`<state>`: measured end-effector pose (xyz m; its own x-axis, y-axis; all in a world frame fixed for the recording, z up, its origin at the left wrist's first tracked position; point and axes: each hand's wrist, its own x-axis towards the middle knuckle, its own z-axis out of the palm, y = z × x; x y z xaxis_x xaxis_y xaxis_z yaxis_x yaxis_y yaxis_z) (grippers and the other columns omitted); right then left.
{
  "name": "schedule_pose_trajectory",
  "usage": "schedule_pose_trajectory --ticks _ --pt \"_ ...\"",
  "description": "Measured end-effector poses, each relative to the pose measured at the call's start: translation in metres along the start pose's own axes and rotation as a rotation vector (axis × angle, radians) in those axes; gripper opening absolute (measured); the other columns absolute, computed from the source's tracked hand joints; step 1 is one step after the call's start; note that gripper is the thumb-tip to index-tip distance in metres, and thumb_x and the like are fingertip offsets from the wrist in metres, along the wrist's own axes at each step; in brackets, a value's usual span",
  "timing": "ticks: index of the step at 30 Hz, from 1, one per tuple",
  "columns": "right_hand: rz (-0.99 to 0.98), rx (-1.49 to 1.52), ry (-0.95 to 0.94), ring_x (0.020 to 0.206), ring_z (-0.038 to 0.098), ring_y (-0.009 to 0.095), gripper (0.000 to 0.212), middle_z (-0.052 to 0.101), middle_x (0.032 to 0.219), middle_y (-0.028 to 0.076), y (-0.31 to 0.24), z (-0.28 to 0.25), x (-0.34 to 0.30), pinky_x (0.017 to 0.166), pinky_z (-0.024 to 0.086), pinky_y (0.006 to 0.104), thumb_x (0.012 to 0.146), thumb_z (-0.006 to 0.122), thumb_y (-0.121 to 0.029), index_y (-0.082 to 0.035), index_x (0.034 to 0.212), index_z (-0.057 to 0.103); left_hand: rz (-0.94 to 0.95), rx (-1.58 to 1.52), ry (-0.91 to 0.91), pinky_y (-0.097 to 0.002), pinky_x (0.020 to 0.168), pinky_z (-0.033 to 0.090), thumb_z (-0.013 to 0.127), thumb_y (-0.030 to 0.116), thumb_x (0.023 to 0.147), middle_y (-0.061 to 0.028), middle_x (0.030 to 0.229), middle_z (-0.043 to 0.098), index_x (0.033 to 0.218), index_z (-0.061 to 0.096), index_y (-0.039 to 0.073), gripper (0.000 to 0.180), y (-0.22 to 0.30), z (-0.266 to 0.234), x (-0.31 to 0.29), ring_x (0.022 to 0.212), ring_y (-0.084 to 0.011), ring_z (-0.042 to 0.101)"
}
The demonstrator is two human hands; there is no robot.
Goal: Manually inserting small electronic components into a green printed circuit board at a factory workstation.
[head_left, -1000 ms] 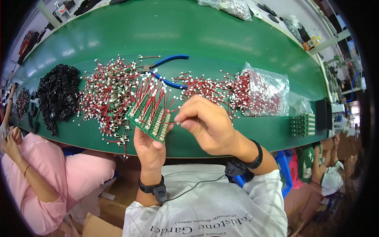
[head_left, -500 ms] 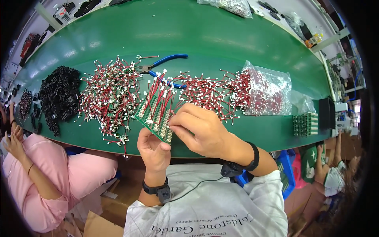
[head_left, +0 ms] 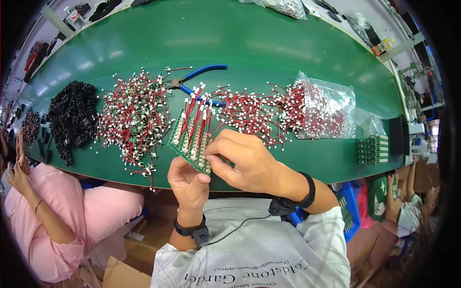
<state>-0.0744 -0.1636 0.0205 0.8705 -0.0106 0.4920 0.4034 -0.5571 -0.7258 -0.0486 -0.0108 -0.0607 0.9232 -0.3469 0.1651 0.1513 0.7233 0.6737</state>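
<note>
Gripped from below, the green circuit board (head_left: pixel 191 141) sits in the left hand (head_left: pixel 188 182), thumb and fingers closed on its near corner, so the board tilts up over the near edge of the green table (head_left: pixel 269 53). Right hand (head_left: pixel 245 161) holds a narrow pinch at the board's near right edge, fingertips (head_left: pixel 211 154) pressed to the row of white connectors there; whether a connector sits between them cannot be told. Several red wire leads with white plugs (head_left: pixel 198 108) stand up from the board and fan toward the table's middle.

Just beyond the board lie blue-handled pliers (head_left: pixel 199 81), their handles pointing right and away. Left of the board a loose heap of red leads (head_left: pixel 134 115) spreads close to the near rim; further left a pile of black plastic parts (head_left: pixel 72 117) reaches almost to the table's curved left end. Right of the board a second scatter of leads (head_left: pixel 249 113) runs into an open clear bag (head_left: pixel 326 113) full of the same. A stack of green boards (head_left: pixel 372 150) sits at the near right edge. The far half of the table is bare green surface. A person in pink (head_left: pixel 53 211) sits close at the left.
</note>
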Motion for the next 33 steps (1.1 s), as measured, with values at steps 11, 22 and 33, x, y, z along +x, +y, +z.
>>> schedule_pose_trajectory --ticks 11,22,33 --pt "0.037 -0.008 -0.005 0.06 0.059 0.022 0.012 0.059 0.074 0.008 -0.002 0.0 -0.001 0.05 0.047 0.0319 0.075 0.067 0.001 -0.002 0.084 0.061 0.02 0.019 0.015 -0.0365 0.095 0.046 0.084 0.008 0.073 -0.0114 0.114 0.064 0.113 0.057 0.002 0.048 0.003 0.004 0.002 0.106 -0.021 0.061" --pt "0.048 0.022 0.001 0.057 0.058 0.02 0.012 0.058 0.072 0.008 -0.003 -0.001 0.0 0.047 0.046 0.0306 0.074 0.068 0.001 -0.002 0.083 0.061 0.016 0.03 -0.009 -0.0422 0.099 0.045 0.084 0.011 0.074 -0.0141 0.118 0.063 0.113 0.057 0.002 0.048 0.004 0.006 0.005 0.112 -0.026 0.059" --pt "-0.047 -0.089 0.007 0.058 0.057 0.023 0.014 0.056 0.072 0.008 -0.002 0.0 0.0 0.049 0.046 0.0332 0.07 0.068 0.002 -0.002 0.081 0.06 0.049 0.166 -0.034 -0.0361 0.093 0.046 0.084 0.012 0.073 -0.0106 0.114 0.06 0.11 0.06 0.002 0.045 0.005 -0.004 0.003 0.106 -0.0218 0.059"
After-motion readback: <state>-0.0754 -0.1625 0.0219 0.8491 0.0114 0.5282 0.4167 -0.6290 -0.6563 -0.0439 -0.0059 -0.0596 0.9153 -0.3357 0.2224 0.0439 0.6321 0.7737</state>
